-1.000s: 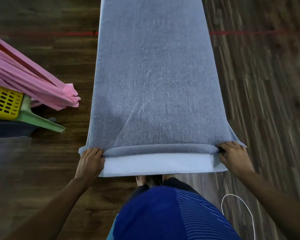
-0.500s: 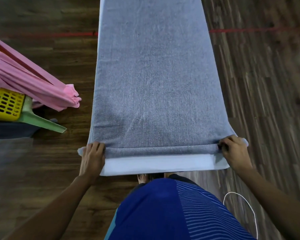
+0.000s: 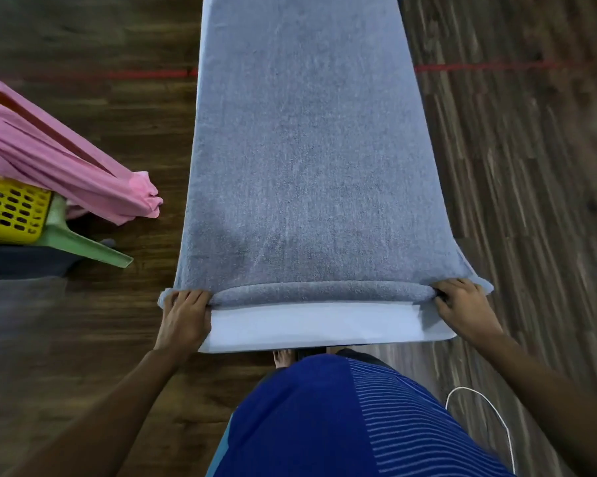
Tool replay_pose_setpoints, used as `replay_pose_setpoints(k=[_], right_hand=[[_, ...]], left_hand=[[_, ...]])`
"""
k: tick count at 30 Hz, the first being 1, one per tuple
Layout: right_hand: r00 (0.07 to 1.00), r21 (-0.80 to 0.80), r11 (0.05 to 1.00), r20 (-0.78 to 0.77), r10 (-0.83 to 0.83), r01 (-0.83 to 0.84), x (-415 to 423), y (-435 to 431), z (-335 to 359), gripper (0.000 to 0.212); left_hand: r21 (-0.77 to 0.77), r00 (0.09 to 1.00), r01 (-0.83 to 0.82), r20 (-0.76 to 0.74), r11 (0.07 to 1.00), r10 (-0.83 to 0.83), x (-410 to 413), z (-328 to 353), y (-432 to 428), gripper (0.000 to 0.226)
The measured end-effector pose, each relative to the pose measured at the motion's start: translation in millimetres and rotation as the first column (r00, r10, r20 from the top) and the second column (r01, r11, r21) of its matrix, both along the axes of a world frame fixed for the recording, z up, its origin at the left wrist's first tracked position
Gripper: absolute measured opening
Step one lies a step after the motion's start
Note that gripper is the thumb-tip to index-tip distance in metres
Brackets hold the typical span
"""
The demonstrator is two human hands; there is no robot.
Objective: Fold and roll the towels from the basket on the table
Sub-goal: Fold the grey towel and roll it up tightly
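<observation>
Left hand (image 3: 185, 318), right hand (image 3: 465, 311) on towel (image 3: 300, 166)

Grey towel (image 3: 304, 160) flat lengthwise on pale table (image 3: 311, 327), near end rolled, pink towel (image 3: 49, 160) draped over yellow basket (image 3: 11, 211)

towel (image 3: 304, 160): on counter (image 3: 311, 327), near end rolled
left hand (image 3: 183, 321), right hand (image 3: 465, 313): at roll's ends
basket (image 3: 8, 215): left of counter, cloth (image 3: 49, 156) over it

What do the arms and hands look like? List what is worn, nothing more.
Left hand and right hand are bare: no gloves, watch or rings visible. Left forearm and right forearm show no sleeves. A thin white cable loops beside the right arm, near the blue striped shirt.
</observation>
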State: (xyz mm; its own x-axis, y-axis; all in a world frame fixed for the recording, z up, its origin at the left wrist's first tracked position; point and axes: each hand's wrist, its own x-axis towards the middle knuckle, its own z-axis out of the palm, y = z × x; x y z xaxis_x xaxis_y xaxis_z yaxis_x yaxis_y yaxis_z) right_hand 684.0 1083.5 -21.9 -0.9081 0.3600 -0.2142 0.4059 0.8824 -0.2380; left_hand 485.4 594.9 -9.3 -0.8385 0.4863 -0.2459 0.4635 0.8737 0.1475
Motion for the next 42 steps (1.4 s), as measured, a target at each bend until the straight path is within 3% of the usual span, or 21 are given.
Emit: replay_pose_setpoints(k=[4,6,10,13,17,22,27,30,32,36,38,42], right_hand=[[0.995,-0.011,0.998,0.080,-0.053,0.054,-5,2,-4,0.017],[0.997,0.010,0.997,-0.009,-0.070,0.070,-8,4,-6,0.018],[0.986,0.043,0.997,-0.159,-0.054,0.062,-12,2,-4,0.013],[0.985,0.002,1.000,-0.175,-0.014,0.014,-12,-4,-6,0.027],[0.995,0.093,0.996,-0.095,0.019,-0.010,3,-20,-15,0.049],[0.993,0.145,0.989,-0.117,0.001,0.016,-11,-17,-5,0.033],[0.996,0.125,0.991,0.079,0.031,-0.040,-24,-1,7,0.034],[0.975,0.065,0.998,0.222,-0.024,0.010,-26,-1,11,0.022],[0.982,0.054,0.998,0.181,-0.045,0.036,-25,0,8,0.020],[0.996,0.038,0.999,-0.082,-0.027,0.031,-24,0,-2,0.009],[0.991,0.012,1.000,-0.134,-0.026,0.028,-25,-4,0,0.006],[0.995,0.049,0.999,-0.098,0.023,-0.018,-14,-18,-7,0.035]], left_hand=[[-0.046,0.998,-0.010,0.057,0.999,0.012,-9,-1,-1,0.042],[-0.002,0.996,-0.063,0.063,0.998,0.063,-13,-1,4,0.041],[0.123,0.992,-0.074,-0.092,0.990,0.086,-15,2,13,0.013],[0.178,0.996,-0.067,-0.050,0.982,0.078,-10,-3,17,0.023],[0.071,0.999,-0.053,0.017,0.996,0.052,5,-13,18,0.051],[0.061,0.993,-0.112,0.043,0.992,0.110,-7,-5,22,0.032],[0.056,0.997,-0.070,0.044,0.996,0.068,-12,0,20,0.036],[0.059,0.997,-0.053,0.062,0.997,0.049,-11,-2,14,0.045],[0.082,0.995,-0.082,0.061,0.993,0.077,-14,-3,12,0.043],[0.134,0.992,-0.056,-0.104,0.989,0.071,-16,-7,12,0.024],[0.170,0.995,-0.045,-0.081,0.984,0.060,-15,-9,14,0.027],[0.117,0.999,-0.035,-0.027,0.992,0.039,-7,-13,13,0.038]])
